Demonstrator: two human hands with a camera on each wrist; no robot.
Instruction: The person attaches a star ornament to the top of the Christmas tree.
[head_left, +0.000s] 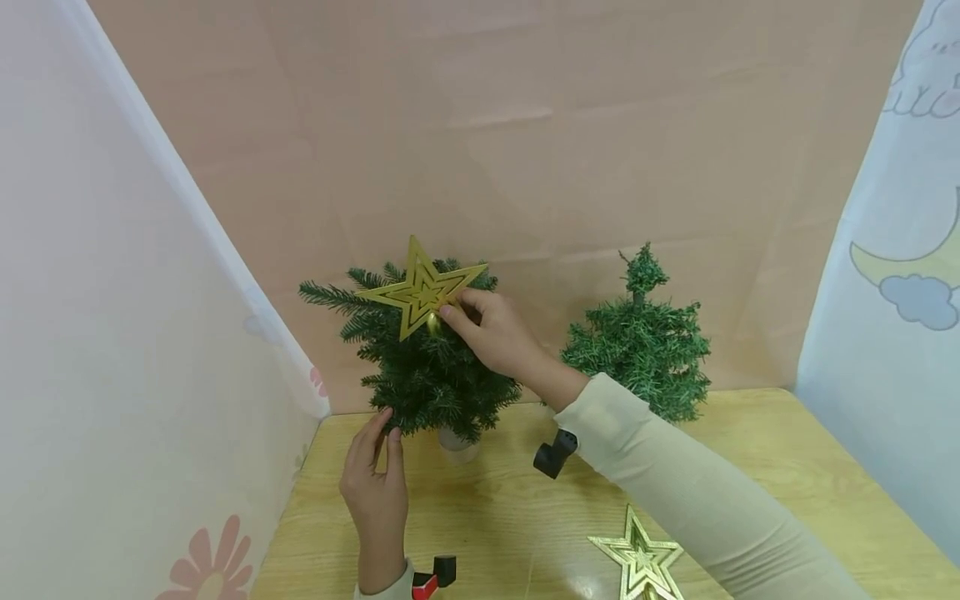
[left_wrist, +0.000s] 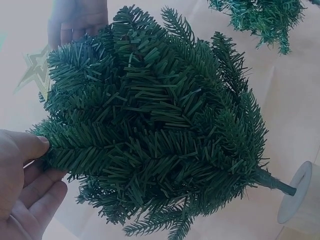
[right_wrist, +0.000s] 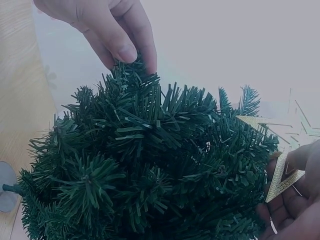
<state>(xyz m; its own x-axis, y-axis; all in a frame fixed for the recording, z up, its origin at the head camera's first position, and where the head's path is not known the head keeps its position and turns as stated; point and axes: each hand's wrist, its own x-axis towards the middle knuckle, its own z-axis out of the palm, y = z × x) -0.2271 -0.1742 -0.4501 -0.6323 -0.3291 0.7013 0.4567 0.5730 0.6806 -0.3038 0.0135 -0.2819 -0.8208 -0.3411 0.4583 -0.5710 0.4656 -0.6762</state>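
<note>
Pinching lightly, my left hand (head_left: 377,486) is taking a low branch of the small dark-green artificial fir tree (head_left: 427,367) between thumb and fingertips; the left wrist view shows the thumb (left_wrist: 27,145) lying on the needle tips with the other fingers curled just beneath. Right beside that grip, toward the middle of the light wooden tabletop (head_left: 495,533), I am seeing the tree's pale round base (head_left: 459,446) standing upright on the wood.

Above and to the right of the left-hand grip, my right hand (head_left: 495,333) is holding the flat gold glitter star with nested cut-out outlines (head_left: 420,289) at the very top of the tree. Its fingertips are closing on the star's lower right arm, and the right wrist view shows that gold edge (right_wrist: 282,180) caught between the fingers. The star is sitting against the uppermost needles, tilted a little to the left; I cannot tell whether it is seated on the tip.

Right of that grip, well apart, a second, lighter green artificial tree (head_left: 639,346) is standing near the pink backdrop (head_left: 525,125). Below my right sleeve (head_left: 697,492), a second gold glitter star (head_left: 641,558) is lying flat on the table.
</note>
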